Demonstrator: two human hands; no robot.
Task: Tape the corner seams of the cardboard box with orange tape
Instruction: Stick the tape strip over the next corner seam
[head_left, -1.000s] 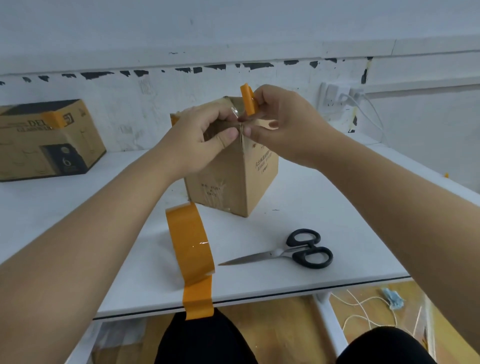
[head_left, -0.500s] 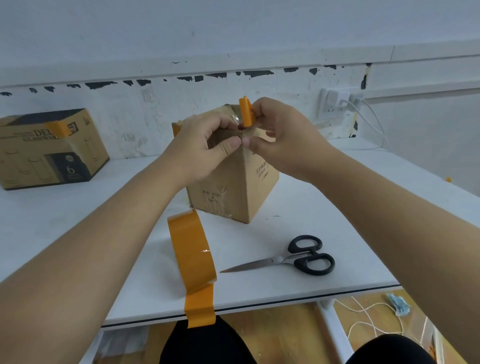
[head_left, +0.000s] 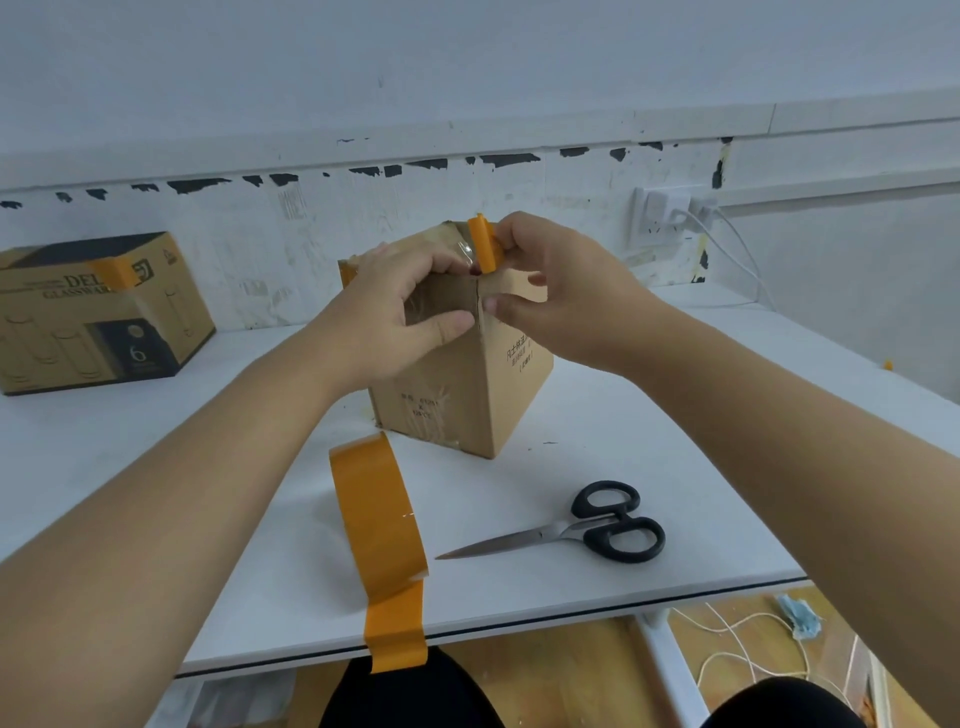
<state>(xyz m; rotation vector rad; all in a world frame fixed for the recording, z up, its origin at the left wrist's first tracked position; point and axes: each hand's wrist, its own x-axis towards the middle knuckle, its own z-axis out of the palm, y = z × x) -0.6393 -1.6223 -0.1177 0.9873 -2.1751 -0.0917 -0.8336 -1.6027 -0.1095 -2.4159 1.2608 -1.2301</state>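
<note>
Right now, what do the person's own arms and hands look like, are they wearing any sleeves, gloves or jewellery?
Both arms are bare from the frame edge to the wrist: no sleeves show. The left hand and right hand wear no gloves, and no rings, watch or bracelets show. Fingernails are short and unpainted. No markings or cables anywhere on them.

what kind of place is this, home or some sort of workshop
Probably a plain workroom or packing bench rather than a home: a bare white table against a scuffed wall with chipped paint, a printed glassware carton set aside, and a wall socket with chargers plugged in.
</note>
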